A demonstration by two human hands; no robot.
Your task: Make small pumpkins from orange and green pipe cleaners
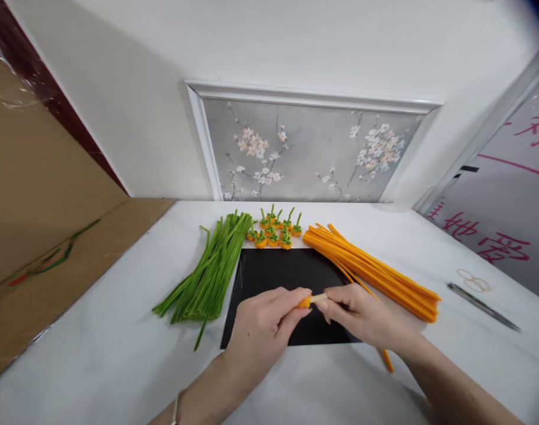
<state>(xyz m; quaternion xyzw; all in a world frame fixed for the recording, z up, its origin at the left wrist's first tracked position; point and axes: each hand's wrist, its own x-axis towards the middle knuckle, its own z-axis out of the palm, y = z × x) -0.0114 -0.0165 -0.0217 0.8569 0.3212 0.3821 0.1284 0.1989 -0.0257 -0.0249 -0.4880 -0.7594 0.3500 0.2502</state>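
Over a black mat (278, 268), my left hand (269, 321) pinches a small orange coil (304, 302) between thumb and fingers. A pale stick (317, 298) runs from the coil to my right hand (358, 310), whose fingertips close on its other end. Orange fuzzy stems (371, 265) lie in a bundle to the right, and one loose orange stem (386, 360) shows below my right wrist. Green fuzzy stems (211, 271) are piled to the left. Several small orange pieces with green tops (273, 238) stand together behind the mat.
Tweezers (484, 307) and thin rubber bands (473, 280) lie at the right of the white table (96, 330). Brown cardboard (43, 236) borders the left side. A wall with a framed floral panel (309, 153) rises behind, and a board with pink writing (499, 206) is at the right.
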